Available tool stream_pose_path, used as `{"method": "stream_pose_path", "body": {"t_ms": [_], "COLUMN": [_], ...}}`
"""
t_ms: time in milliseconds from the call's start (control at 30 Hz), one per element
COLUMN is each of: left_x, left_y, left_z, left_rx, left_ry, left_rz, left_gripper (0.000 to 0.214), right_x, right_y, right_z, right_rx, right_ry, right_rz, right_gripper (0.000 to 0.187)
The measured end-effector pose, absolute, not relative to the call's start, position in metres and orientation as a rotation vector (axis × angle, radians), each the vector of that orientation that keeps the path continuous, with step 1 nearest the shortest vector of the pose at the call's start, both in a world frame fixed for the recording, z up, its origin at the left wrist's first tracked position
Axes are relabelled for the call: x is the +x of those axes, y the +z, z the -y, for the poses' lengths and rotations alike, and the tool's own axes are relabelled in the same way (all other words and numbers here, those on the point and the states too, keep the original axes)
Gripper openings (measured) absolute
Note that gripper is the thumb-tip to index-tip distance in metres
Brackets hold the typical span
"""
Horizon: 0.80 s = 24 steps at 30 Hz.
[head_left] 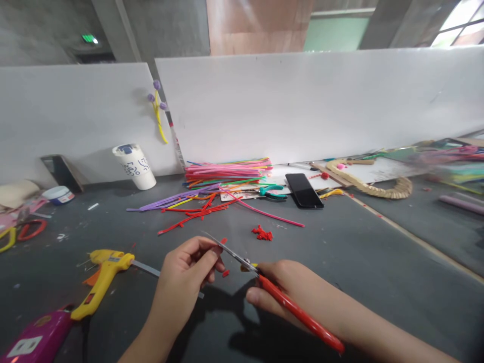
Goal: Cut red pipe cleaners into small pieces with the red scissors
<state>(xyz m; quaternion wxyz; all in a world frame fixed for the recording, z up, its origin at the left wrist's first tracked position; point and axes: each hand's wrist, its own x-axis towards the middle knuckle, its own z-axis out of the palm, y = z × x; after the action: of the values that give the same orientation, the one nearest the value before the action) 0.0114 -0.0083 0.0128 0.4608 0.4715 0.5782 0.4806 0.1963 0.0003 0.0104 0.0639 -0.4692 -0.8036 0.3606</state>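
My left hand is closed in a pinch at the scissor blades. Whatever its fingertips hold is mostly hidden. One small red fuzzy bit shows just beyond the blade, and another red bit is below the fingertips; I cannot tell whether either is held. Scissors with red and yellow on the handles are gripped in my right hand, blades pointing up and left to the left fingers. A little pile of red fuzzy clippings lies on the dark table beyond my hands.
Bundled coloured pipe cleaners lie at the back, with red pipe cleaners in front. Teal-handled pliers and a phone are beside them. A yellow glue gun rests at left; a paper cup stands behind. White panels border the table.
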Motion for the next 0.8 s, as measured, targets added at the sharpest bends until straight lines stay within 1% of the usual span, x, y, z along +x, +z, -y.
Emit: {"method": "stream_pose_path", "body": {"t_ms": [367, 600, 800], "left_x": [0.011, 0.012, 0.015], "left_y": [0.011, 0.010, 0.009], "left_z": [0.008, 0.008, 0.008], "left_rx": [1.211, 1.190, 1.139], "left_ry": [1.179, 1.158, 1.154], "left_rz": [-1.476, -1.466, -1.464], "left_gripper": [0.013, 0.015, 0.018], "right_x": [0.195, 0.192, 0.189], "right_y": [0.011, 0.001, 0.007], "right_z": [0.002, 0.003, 0.003], "right_rx": [-1.445, -1.477, -1.568], "right_ry": [1.079, 1.160, 1.203], "right_rz": [2.407, 2.318, 2.334], "right_gripper": [0.039, 0.044, 0.041]}}
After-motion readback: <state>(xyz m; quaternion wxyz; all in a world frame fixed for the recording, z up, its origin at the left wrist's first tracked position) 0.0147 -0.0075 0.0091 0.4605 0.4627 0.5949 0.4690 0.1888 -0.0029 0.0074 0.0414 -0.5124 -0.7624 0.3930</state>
